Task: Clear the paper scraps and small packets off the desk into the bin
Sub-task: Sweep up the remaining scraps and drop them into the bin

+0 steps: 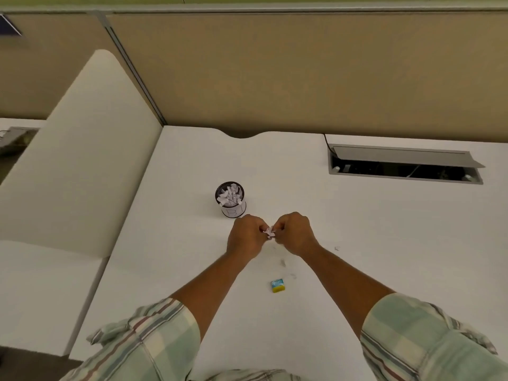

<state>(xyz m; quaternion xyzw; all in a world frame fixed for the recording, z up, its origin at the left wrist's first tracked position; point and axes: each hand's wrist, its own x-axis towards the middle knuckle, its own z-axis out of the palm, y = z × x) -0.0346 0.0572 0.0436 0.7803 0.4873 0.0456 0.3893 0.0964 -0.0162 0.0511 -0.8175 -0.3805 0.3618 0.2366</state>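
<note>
Two hands meet over the middle of the white surface (357,229), knuckles toward the camera. The left hand (246,237) and the right hand (295,235) each have the fingers curled in, and between them they pinch one small crumpled paper scrap (268,231). Each grip is pressed together on that scrap from its own side, so the scrap is held just above the surface in the narrow gap between the fingertips. The scrap is a wrinkled lump with no clear long axis; a few white points stick up and toward the far edge.

Just beyond the left hand, near but not touching it, stands the bin (230,198), a small dark round cup set upright, its mouth facing up. White paper pieces (229,196) fill it to the rim and poke out at several angles. A white label with hand-drawn letters wraps its near side.

Nearer the person, well apart from the hands, a small packet (277,285) lies flat on the surface. It is roughly square, blue on the far half and yellow on the near half, turned slightly so its edges are not square to the desk edge.

A few tiny bits (337,248) lie on the surface to the right of the right forearm; what they are is too small to tell. Both forearms come out of rolled plaid sleeves (412,334).
</note>
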